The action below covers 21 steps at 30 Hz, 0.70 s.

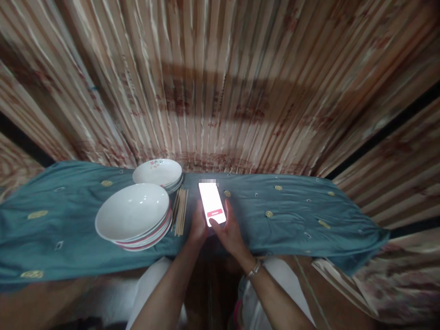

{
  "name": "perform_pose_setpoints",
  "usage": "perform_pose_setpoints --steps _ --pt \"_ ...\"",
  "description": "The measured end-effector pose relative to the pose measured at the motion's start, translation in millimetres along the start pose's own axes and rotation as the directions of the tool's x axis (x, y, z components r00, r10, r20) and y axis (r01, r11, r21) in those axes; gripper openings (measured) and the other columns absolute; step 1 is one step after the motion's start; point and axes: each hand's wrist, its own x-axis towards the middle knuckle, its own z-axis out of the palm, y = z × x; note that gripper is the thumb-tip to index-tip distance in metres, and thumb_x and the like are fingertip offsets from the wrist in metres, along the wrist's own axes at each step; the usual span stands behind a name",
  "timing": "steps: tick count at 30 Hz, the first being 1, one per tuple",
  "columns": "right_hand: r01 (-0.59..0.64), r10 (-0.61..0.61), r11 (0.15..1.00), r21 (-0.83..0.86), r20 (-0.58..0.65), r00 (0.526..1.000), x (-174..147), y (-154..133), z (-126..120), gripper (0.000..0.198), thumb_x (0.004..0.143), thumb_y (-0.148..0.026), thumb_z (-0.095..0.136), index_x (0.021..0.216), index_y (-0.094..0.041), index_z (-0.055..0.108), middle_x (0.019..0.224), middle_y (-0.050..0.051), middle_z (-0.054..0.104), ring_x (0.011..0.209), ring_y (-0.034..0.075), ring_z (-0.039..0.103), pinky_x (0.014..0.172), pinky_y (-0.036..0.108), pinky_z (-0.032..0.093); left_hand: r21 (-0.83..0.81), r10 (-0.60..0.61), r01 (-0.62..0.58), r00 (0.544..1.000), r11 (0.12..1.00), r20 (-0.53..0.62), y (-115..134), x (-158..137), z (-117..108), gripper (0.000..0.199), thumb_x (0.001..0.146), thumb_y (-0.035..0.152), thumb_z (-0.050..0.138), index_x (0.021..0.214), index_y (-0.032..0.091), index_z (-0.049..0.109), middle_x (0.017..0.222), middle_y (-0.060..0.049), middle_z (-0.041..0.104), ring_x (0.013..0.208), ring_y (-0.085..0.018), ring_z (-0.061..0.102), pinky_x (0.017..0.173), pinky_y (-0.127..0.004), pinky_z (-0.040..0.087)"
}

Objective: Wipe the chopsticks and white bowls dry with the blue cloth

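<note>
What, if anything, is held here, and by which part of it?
A phone, in both hands: left hand at its lower left edge, right hand at its lower right edge, right thumb over its bottom end.

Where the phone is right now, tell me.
In the head view, the phone is just below the centre, between the left hand and right hand, to the right of the chopsticks on the teal cloth.

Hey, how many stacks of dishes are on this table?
2. The front stack stands left of the chopsticks; the back stack is behind it, nearer the curtain. Both are left of the phone. Lower dishes within each are mostly hidden.
</note>
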Motion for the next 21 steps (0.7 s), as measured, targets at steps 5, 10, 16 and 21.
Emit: perform_pose_setpoints --steps 5,10,16,21 --pt "-0.049 0.049 0.998 -0.038 -0.008 0.999 -11.4 -5.1 6.7 0.089 0.074 -0.053 0.066 0.147 -0.017 0.028 0.149 0.015 0.039 0.137 0.030 0.038 0.111 0.047 0.034 0.010 0.020 -0.020 1.000 1.000 -0.016 -3.6 -18.5 -1.5 0.046 0.086 0.051 0.051 0.100 0.011 0.068 0.093 -0.012 0.075 0.092 -0.026 0.070 0.086 -0.037 0.052" --pt "-0.061 0.055 0.996 -0.073 -0.076 0.996 -28.7 -7.8 9.1 0.091 0.071 -0.046 0.069 0.146 -0.014 0.029 0.148 0.017 0.039 0.136 0.032 0.038 0.111 0.049 0.034 -0.047 -0.013 0.017 0.997 0.999 0.081 -3.3 -37.9 0.7 0.045 0.084 0.050 0.055 0.104 0.012 0.068 0.098 -0.012 0.074 0.099 -0.027 0.068 0.091 -0.039 0.050" --pt "-0.110 0.101 0.993 -0.045 -0.165 0.981 -43.7 -1.2 -4.5 0.084 0.074 -0.044 0.063 0.144 -0.012 0.031 0.146 0.019 0.041 0.135 0.032 0.040 0.111 0.050 0.033 -0.063 -0.069 0.075 0.993 0.995 0.095 -15.0 -54.7 10.9 0.042 0.081 0.050 0.061 0.101 0.013 0.069 0.101 -0.013 0.074 0.105 -0.029 0.066 0.094 -0.040 0.049" --pt "-0.104 0.111 0.994 0.043 -0.216 0.970 -55.7 9.2 -25.2 0.083 0.072 -0.041 0.066 0.144 -0.018 0.032 0.139 0.015 0.051 0.124 0.031 0.053 0.102 0.050 0.043 0.009 -0.074 0.073 0.985 0.997 0.155 -32.3 -67.1 13.3 0.046 0.076 0.054 0.066 0.098 0.014 0.070 0.104 -0.014 0.073 0.110 -0.031 0.063 0.094 -0.041 0.048"
